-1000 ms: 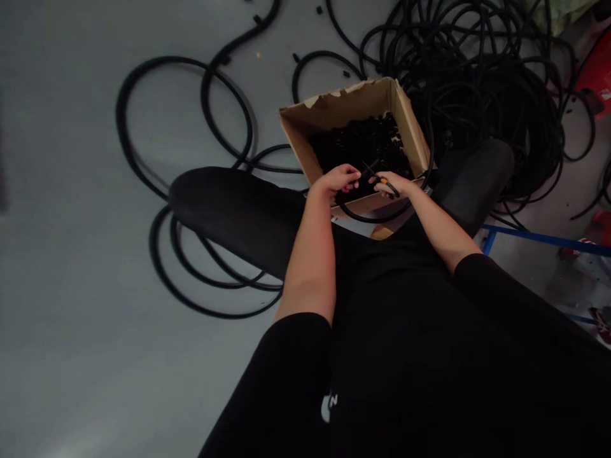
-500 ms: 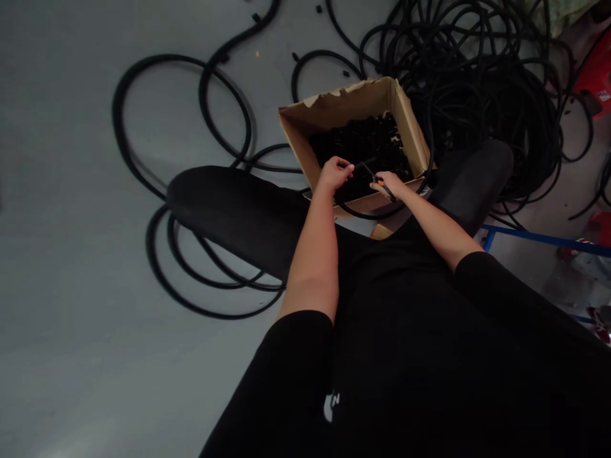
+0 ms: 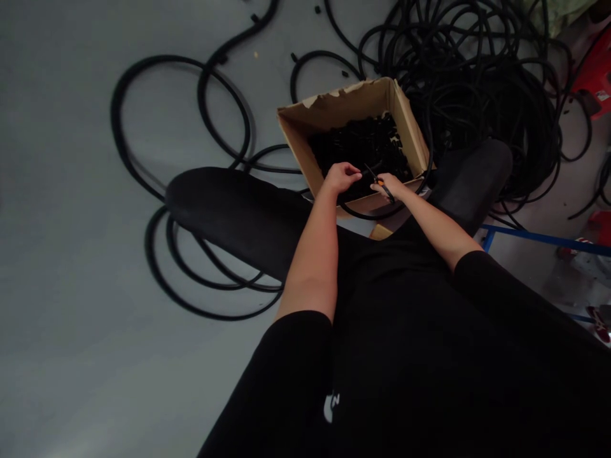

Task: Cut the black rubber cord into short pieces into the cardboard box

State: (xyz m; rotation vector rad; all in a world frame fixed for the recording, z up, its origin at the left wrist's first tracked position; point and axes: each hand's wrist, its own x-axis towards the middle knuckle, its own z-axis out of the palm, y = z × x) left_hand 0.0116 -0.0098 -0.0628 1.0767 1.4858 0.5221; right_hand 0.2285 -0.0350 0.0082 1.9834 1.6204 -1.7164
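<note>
My left hand is over the cardboard box, thumb and fingers pinched together. What they hold is lost against the dark contents. Facing it, my right hand is closed around scissors with black and orange handles; their blades point up and left, a little apart from my left fingertips. Many small black pieces lie in the box below both hands. A black hose curves across the front of the box, from near my left wrist round to the right.
A large tangle of black hose is heaped right of the box. Loose hose loops lie on the grey floor at left, with several small black bits around. My legs flank the box. A blue metal bar and red objects are at right.
My left hand has moved slightly right and down, closer to the scissors, and its fingers have turned rightward. My right hand stays almost in place with the scissors.
</note>
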